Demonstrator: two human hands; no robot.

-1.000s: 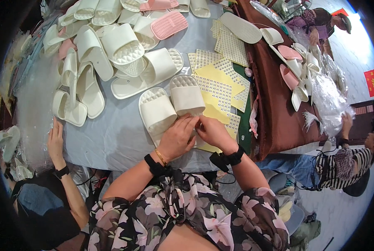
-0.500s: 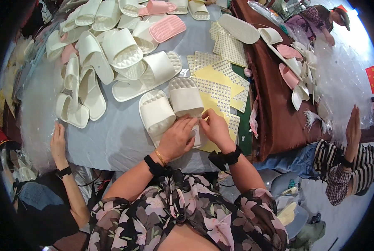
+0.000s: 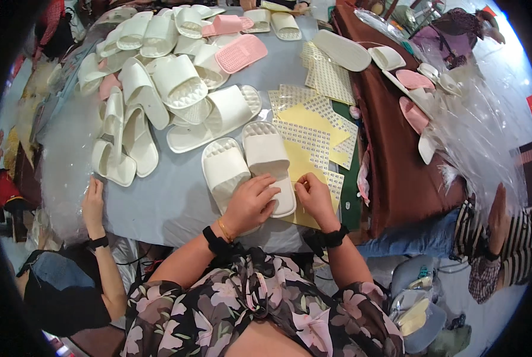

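A pair of white slippers lies side by side in front of me, the left slipper [image 3: 225, 165] partly covered by my arm and the right slipper [image 3: 266, 146] with a quilted insole. My left hand [image 3: 251, 201] rests over the heel part of both, its bent fingers pressed on the right slipper. Just right of that slipper's heel, my right hand [image 3: 315, 197] is closed in a pinch above a yellow backing sheet [image 3: 301, 157]. Whatever sits between its fingertips is too small to make out. Several sheets of small printed stickers [image 3: 331, 83] overlap beyond it.
White slippers [image 3: 179, 77] are heaped at the far left, with a pink slipper [image 3: 242, 53] among them. One white slipper lies sole up [image 3: 342, 50] beside a brown padded surface [image 3: 397, 184]. Another person's hand [image 3: 93, 205] touches clear plastic on the left; a striped-shirted person sits right.
My right hand has drawn away from the right slipper's heel to the right, over the yellow sheet. My left hand stays on the slippers. The whole view has shifted slightly.
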